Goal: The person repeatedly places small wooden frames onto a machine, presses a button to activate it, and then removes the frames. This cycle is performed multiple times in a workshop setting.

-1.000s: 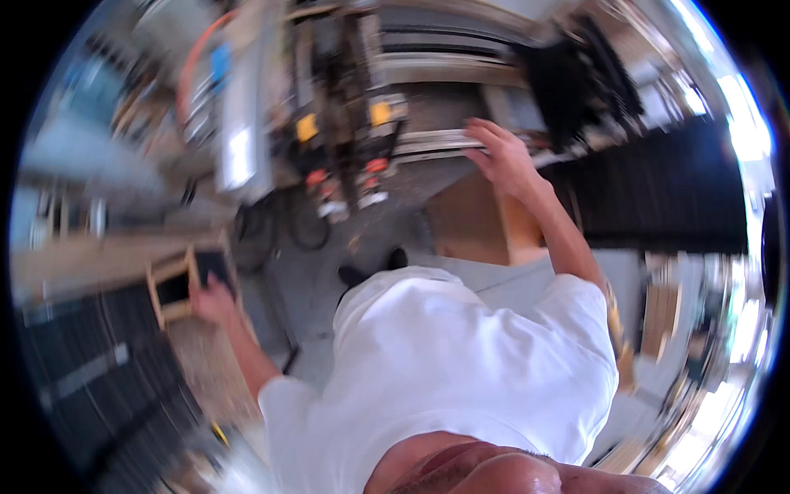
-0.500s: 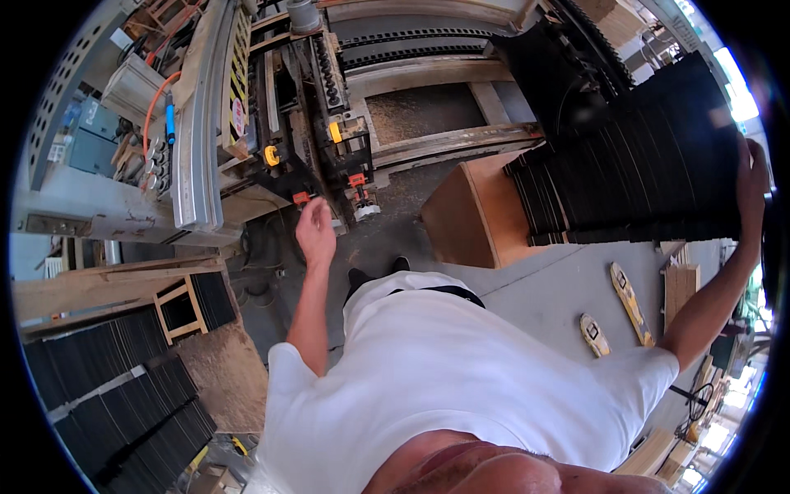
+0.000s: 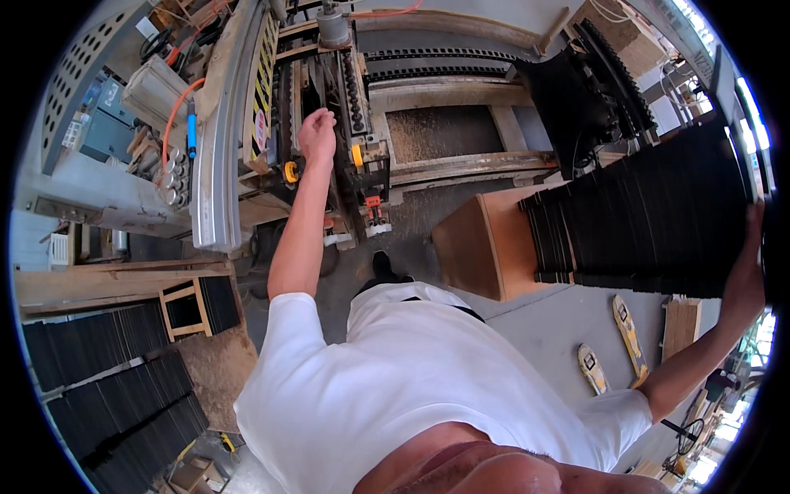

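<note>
My left hand [image 3: 318,136] reaches forward above the machine's twin rails, its fingers loosely curled together and nothing visible in them. Beneath and beside it are the machine's row of dark rollers [image 3: 355,103] and two yellow knobs, one of them a round knob [image 3: 357,156]. Far to the right, my right hand [image 3: 754,235] is closed on a thin dark frame [image 3: 725,78], seen nearly edge-on; its fingertips are mostly hidden by the picture's rim. That frame rises beside a tall stack of black panels [image 3: 634,214], which rests on a brown wooden block [image 3: 514,243].
A metal beam with a striped warning strip [image 3: 263,74] stands left of the rails. At lower left, more black pieces [image 3: 123,403] and a small wooden frame [image 3: 185,309] lie by a dusty board [image 3: 216,362]. A yellow pallet-truck fork [image 3: 629,333] lies on the floor at right.
My left arm has stretched forward over the machine. My right hand has moved lower in the picture, and the dark frame now shows upright beside the stack. My body has shifted slightly.
</note>
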The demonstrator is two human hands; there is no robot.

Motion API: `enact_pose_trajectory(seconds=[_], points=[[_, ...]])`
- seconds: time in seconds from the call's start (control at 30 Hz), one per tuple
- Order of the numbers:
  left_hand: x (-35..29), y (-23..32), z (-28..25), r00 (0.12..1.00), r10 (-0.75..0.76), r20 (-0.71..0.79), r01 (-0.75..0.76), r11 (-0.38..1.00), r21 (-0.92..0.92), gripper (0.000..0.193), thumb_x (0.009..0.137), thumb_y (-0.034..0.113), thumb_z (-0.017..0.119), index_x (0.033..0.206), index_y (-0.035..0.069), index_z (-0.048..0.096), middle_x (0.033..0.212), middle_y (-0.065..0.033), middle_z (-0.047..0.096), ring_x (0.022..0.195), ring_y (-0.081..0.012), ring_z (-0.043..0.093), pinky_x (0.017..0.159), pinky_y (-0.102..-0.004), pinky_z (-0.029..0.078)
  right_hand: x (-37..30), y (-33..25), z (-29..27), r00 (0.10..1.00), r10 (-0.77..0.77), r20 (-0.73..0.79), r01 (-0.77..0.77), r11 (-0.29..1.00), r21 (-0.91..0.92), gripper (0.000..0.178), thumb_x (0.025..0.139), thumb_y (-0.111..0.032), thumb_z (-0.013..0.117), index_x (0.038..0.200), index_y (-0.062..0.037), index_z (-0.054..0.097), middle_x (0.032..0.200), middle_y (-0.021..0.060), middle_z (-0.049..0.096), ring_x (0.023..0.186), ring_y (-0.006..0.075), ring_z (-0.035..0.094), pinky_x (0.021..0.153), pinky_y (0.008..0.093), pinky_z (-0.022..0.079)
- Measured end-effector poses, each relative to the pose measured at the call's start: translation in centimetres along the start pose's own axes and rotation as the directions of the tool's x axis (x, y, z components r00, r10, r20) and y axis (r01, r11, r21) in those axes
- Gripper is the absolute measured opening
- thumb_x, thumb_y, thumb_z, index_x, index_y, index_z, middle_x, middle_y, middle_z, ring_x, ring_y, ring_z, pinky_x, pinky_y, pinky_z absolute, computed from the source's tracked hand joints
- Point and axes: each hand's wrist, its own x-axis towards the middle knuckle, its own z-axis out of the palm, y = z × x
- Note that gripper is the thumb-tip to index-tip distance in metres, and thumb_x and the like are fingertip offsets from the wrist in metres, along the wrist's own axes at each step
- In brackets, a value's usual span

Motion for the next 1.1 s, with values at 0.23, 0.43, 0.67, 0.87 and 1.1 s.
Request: enact_pose_trajectory(seconds=[0.23, 0.43, 0.67, 0.87, 1.1], points=[[14.2, -2.1, 2.1, 0.946, -0.309, -0.096, 0.287, 0.939, -0.187, 0.036, 0.096, 0.031, 0.059, 0.116, 0.001, 0.061, 0.104, -0.0055, 0.068, 0.092, -0.0166, 0.065, 0.079, -0.0294, 0.052, -3.2, -18.1, 0.0, 0.904, -0.426, 0.03, 0.365, 0.808, 0.463, 0.02, 0.079, -0.003, 0.072, 0.097, -0.0026, 0.061, 0.106, 0.0128, 0.067, 0.099, 0.032, 0.063, 0.088, 0.0424, 0.047], [26.8, -5.7, 5.7, 0.881, -0.433, -0.19, 0.391, 0.893, -0.221, 0.081, 0.087, 0.056, 0.062, 0.13, -0.01, 0.046, 0.132, -0.0219, 0.053, 0.115, -0.0335, 0.056, 0.092, -0.0417, 0.046, -4.9, -24.3, 5.6, 0.868, -0.48, 0.13, 0.26, 0.66, 0.705, 0.026, 0.068, -0.002, 0.075, 0.091, -0.0052, 0.061, 0.101, 0.0088, 0.066, 0.092, 0.03, 0.06, 0.079, 0.039, 0.047], [29.0, -3.5, 6.4, 0.865, -0.475, -0.163, 0.355, 0.807, -0.472, 0.064, 0.089, 0.042, 0.066, 0.125, -0.007, 0.046, 0.107, -0.0171, 0.059, 0.084, -0.0249, 0.064, 0.066, -0.0358, 0.058, -6.6, -28.0, 11.6, 0.871, -0.417, 0.26, 0.089, 0.655, 0.751, 0.02, 0.074, -0.005, 0.073, 0.091, -0.0077, 0.063, 0.097, 0.005, 0.066, 0.09, 0.0256, 0.06, 0.079, 0.0368, 0.045], [27.1, -3.8, 6.8, 0.86, -0.464, -0.212, 0.275, 0.773, -0.572, 0.044, 0.09, 0.018, 0.066, 0.122, -0.005, 0.045, 0.111, -0.0193, 0.058, 0.094, -0.0333, 0.064, 0.079, -0.0433, 0.06, -5.4, -31.9, 16.7, 0.881, -0.394, 0.261, 0.029, 0.596, 0.803, 0.012, 0.078, -0.007, 0.071, 0.087, -0.0074, 0.062, 0.091, 0.005, 0.066, 0.087, 0.0266, 0.059, 0.078, 0.0369, 0.045], [10.8, -3.0, 1.9, 0.874, -0.476, -0.1, 0.342, 0.748, -0.569, 0.039, 0.091, 0.027, 0.067, 0.115, -0.002, 0.055, 0.105, -0.0121, 0.063, 0.089, -0.0241, 0.065, 0.073, -0.0359, 0.057, -3.9, -42.4, 26.4, 0.851, -0.52, -0.074, 0.278, 0.326, 0.904, 0.01, 0.078, -0.013, 0.07, 0.083, -0.0104, 0.063, 0.083, 0.003, 0.065, 0.084, 0.0262, 0.058, 0.074, 0.0383, 0.042]])
